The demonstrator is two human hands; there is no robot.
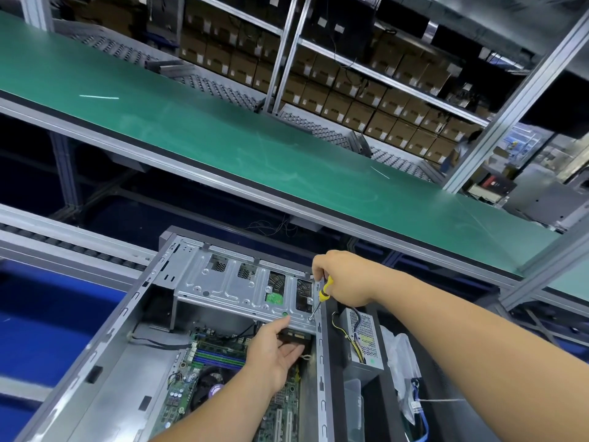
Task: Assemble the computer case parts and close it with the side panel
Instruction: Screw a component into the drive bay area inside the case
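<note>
Computer case (105, 371) lies on its side w/ the open face up, low centre of the head view, on the line just below the green tabletop (223, 141). Side panel isn't on yet & I can't spot it anywhere in view.

Step in hand, as I read it: screwing down the drive cage (223, 285), the silver bracket spanning the far end of the case above the motherboard (216, 355).

My right hand (345, 279) has its fingers curled round the yellow-handled screwdriver (323, 291), gripping near the top; shaft angles down & the tip sits at a screw spot on the cage's near-right corner, by the case wall. Whether the bit is seated in the screw head is too small to tell.

My left hand (274, 349) reaches in under the cage's near edge, fingers loosely bent. They touch a dark part just beneath the cage, prob bracing it; can't say for sure they clamp anything.

Outside the case, to the right, a power supply (363, 339) w/ loose wires stands in a dark tray, a plastic bag (403, 365) beside it.

Next move, my guess: keep the driver square to the screw, press down, turn till snug, left hand steadying the cage so the holes stay lined up. Then other screw pts, PSU likely to go in, panel last.
</note>
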